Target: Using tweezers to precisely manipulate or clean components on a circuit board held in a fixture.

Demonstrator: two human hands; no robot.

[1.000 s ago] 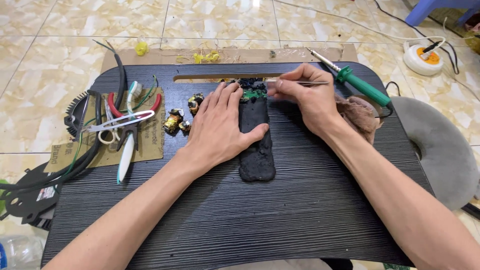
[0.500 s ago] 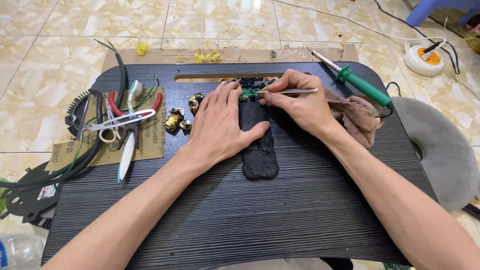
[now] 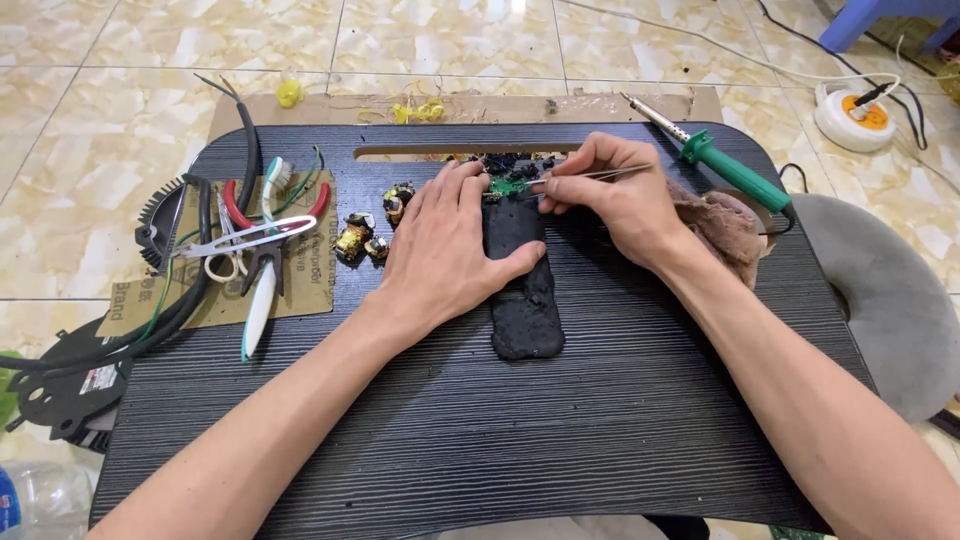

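- Black and ridged, the lap desk (image 3: 560,440) carries all the work; it sits on a pale tiled floor (image 3: 90,110).
- Lying lengthwise near the desk's middle is a dark charred block (image 3: 525,300), and at its far end sits a small green circuit board (image 3: 507,186).
- Left hand (image 3: 445,250) lies flat and spread, palm down, fingers extended toward the board and thumb resting on the block's side; it grips nothing, only presses.
- Right hand (image 3: 610,195) has its fingers pinched closed around metal tweezers (image 3: 590,176), whose tips reach the green board; whether they actually clasp a part there is hard to tell at this size.
- Just right of that hand lies a brown rag (image 3: 725,230), and beyond it a green-handled soldering iron (image 3: 715,160).
- Left of the hands sit small copper-wound coils (image 3: 365,235), then white snips (image 3: 245,240) and red-handled pliers (image 3: 275,205) on a piece of cardboard (image 3: 310,290).
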